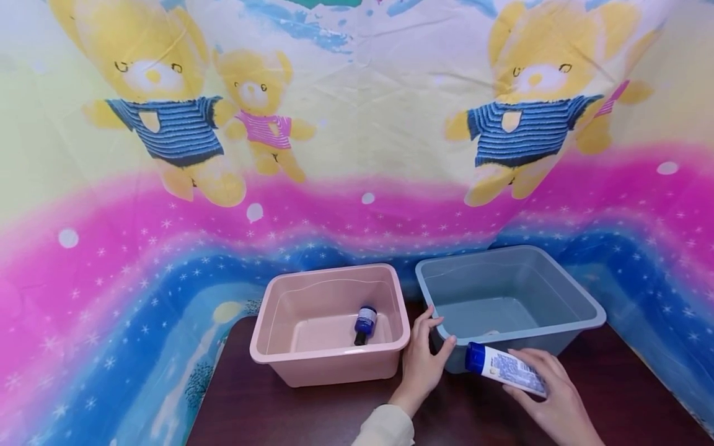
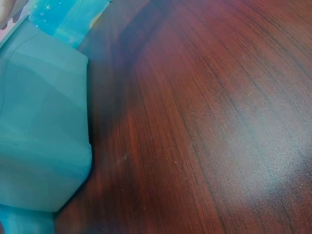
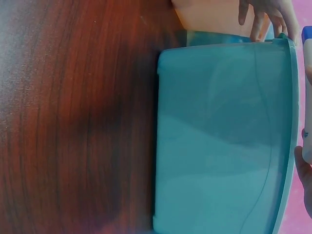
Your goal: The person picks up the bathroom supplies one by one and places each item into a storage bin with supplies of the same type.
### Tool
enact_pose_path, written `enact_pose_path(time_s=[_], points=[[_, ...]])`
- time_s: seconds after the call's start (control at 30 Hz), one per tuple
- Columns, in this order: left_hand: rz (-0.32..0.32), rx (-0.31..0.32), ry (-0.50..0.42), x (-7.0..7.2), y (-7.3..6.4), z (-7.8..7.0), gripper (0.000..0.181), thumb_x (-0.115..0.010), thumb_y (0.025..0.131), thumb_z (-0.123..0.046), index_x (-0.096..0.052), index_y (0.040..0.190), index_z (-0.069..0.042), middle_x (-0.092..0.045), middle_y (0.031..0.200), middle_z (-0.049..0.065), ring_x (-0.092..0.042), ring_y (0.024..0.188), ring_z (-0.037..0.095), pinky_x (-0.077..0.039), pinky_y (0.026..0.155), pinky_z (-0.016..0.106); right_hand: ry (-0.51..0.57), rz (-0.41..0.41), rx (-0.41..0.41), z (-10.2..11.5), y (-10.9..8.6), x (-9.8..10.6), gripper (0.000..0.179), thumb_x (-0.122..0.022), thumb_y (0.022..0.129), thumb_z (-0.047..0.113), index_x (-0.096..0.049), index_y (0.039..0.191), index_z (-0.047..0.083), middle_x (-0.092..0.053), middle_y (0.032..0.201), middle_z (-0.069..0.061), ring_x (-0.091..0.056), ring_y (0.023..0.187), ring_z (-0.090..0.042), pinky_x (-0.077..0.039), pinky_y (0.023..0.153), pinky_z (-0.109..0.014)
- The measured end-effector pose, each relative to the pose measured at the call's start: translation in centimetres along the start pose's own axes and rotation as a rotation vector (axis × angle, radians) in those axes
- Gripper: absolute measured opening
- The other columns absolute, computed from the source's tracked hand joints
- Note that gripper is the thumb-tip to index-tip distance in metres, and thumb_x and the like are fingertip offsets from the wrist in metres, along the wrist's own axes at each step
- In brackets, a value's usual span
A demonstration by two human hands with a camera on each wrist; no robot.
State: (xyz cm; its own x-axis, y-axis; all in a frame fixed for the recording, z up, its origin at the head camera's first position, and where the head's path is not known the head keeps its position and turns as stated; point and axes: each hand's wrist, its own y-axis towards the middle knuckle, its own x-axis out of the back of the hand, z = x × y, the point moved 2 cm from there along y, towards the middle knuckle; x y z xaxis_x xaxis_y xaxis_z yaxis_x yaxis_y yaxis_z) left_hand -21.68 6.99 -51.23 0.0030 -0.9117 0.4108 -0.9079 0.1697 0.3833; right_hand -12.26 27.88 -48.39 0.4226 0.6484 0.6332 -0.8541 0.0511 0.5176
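A white bottle with a blue cap and printed label (image 1: 512, 370) is in my right hand (image 1: 558, 396), thumb on one side and fingers on the other. It lies tilted, cap pointing left, close by the near rim of the grey-blue basin (image 1: 535, 334). At that basin's left front corner is my left hand (image 1: 422, 359), fingers spread and loosely bent, fingertips right at the rim. In the right wrist view the left hand (image 3: 273, 14) hangs over the basin's far corner, while the white bottle (image 3: 307, 102) shows only at the picture's edge.
Left of the left hand stands a pink basin (image 1: 329, 358). Inside it lies a small blue bottle with a black cap (image 1: 365, 322). Both basins stand on a dark wooden table (image 1: 301, 415), in front of a cloth printed with bears (image 1: 362, 136).
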Motion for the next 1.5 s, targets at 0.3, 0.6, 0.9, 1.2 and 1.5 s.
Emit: enact_pose_path(time_s=[0.3,0.6,0.9,1.2,1.5], points=[[-0.005,0.001,-0.004,0.0,0.0,0.1,0.041,-0.05,0.09,-0.052,-0.043,0.128,-0.039,-0.027,0.147,-0.018,-0.036,0.128,0.006,-0.036,0.102,0.042,-0.009,-0.04,0.016,0.3,0.8,-0.1,0.069,-0.087,0.058,0.009,-0.061,0.121,0.018,-0.051,0.114,0.001,-0.036,0.101,-0.004,-0.023,0.079,-0.007],[-0.002,0.012,-0.015,0.0,0.0,0.1,0.041,-0.051,0.09,-0.051,-0.042,0.128,-0.04,-0.027,0.147,-0.018,-0.034,0.13,0.006,-0.035,0.102,0.045,-0.024,-0.102,0.032,0.5,1.5,-0.3,0.071,-0.087,0.057,0.007,-0.061,0.123,0.017,-0.053,0.115,-0.004,-0.038,0.102,-0.011,-0.021,0.08,-0.005],[-0.006,0.014,-0.009,0.0,0.1,0.1,0.041,-0.051,0.089,-0.052,-0.042,0.128,-0.04,-0.027,0.147,-0.019,-0.034,0.13,0.006,-0.035,0.102,0.043,-0.027,-0.11,0.02,1.5,2.5,-0.2,0.071,-0.086,0.058,0.007,-0.06,0.124,0.016,-0.053,0.115,-0.007,-0.04,0.099,-0.016,-0.024,0.079,-0.006],[0.001,0.021,-0.016,0.0,0.1,0.0,0.042,-0.051,0.089,-0.053,-0.042,0.128,-0.04,-0.026,0.147,-0.02,-0.036,0.128,0.005,-0.036,0.102,0.042,-0.032,-0.093,0.011,0.6,3.1,-0.6,0.069,-0.085,0.061,0.009,-0.06,0.125,0.017,-0.052,0.116,-0.008,-0.042,0.099,-0.019,-0.025,0.077,-0.005],[-0.001,0.03,-0.006,0.0,0.0,0.0,0.042,-0.05,0.089,-0.054,-0.042,0.128,-0.041,-0.026,0.147,-0.019,-0.037,0.127,0.005,-0.037,0.101,0.043,-0.019,-0.101,0.027,0.0,3.8,-0.6,0.07,-0.086,0.061,0.009,-0.06,0.125,0.019,-0.053,0.116,-0.008,-0.043,0.099,-0.019,-0.025,0.078,-0.004]])
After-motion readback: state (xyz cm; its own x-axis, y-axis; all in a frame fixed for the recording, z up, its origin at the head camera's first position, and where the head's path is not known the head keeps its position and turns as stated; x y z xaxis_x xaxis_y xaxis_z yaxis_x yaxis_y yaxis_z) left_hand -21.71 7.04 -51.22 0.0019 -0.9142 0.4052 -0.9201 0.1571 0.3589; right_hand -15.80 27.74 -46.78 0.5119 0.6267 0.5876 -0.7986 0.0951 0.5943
